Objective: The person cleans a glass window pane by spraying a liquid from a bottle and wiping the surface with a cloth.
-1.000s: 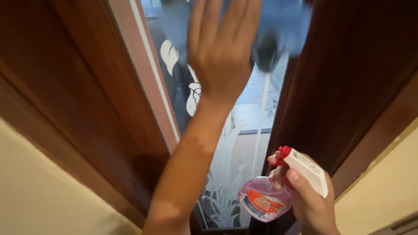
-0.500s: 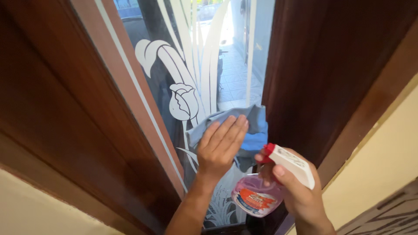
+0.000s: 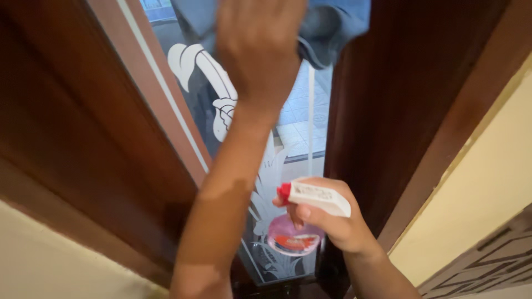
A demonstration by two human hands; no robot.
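Observation:
My left hand point(image 3: 256, 47) is raised high against the glass pane point(image 3: 299, 127), pressing a blue-grey cloth point(image 3: 332, 27) flat onto it near the top of the view. The pane has frosted flower and leaf patterns point(image 3: 191, 61). My right hand point(image 3: 332, 218) holds a spray bottle point(image 3: 296, 235) of pink liquid low in front of the pane; its white trigger head with a red nozzle point(image 3: 316, 195) points left. My fingers wrap the bottle neck.
The narrow pane sits in a dark brown wooden frame point(image 3: 399, 111), with a wide wooden panel point(image 3: 66, 127) on the left. Cream wall point(image 3: 476, 182) lies to the right and at lower left. A tiled floor shows through the glass.
My left hand has swept the cloth up the glass from mid-pane to the top. My right hand with the spray bottle has shifted slightly up and left.

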